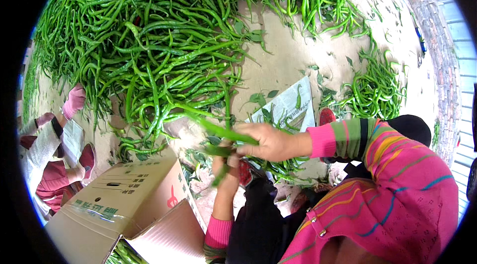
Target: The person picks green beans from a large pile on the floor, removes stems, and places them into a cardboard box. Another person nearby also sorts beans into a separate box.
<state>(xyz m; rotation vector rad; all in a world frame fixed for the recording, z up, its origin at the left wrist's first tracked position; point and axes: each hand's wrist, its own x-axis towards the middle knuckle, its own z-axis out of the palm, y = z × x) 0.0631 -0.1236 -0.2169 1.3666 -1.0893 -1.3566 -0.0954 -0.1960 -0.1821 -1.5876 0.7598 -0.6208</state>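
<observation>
Long green chili peppers [223, 132] are between my two hands, blurred by motion. My right hand [270, 141] reaches in from the right and grips them near one end. Just below it, my left hand [227, 180] comes up from the bottom with its fingers around more of the peppers, and the two hands nearly touch. How many peppers each hand holds is hard to make out. Ahead lies a large heap of green chili peppers [149, 40] on the ground. A cardboard box [111, 193] with printing stands open at my left, with green peppers [125, 253] inside.
A smaller pepper pile [376, 92] lies to the right. Printed paper [306, 96] with stems and leaves is on the ground [268, 66] ahead of me. At far left is another person's pink-gloved hand [74, 101]. A brick strip [436, 33] edges the right side.
</observation>
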